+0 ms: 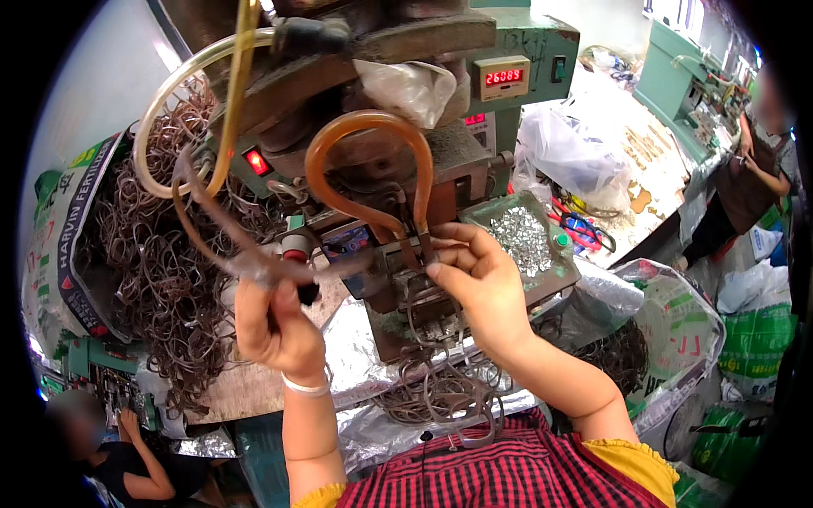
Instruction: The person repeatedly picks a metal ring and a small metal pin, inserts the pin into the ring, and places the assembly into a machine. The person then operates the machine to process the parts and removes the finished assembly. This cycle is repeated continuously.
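Loop (423, 173), orange-brown, R hand (484, 286) fingers pinching 1 end, partly obsc., L hand (284, 334) fingers clutching motion-blurred strap (224, 218)

The upper left is closed off by a plain, pale wall (89, 93). At the upper right, a bright window (677, 13) is crossed by upright bars. Below it, a green bench machine (656, 80) is set beside a pale-topped worktable (659, 218), washed in white light. Green plastic sacks (758, 334) are gathered low along the right.
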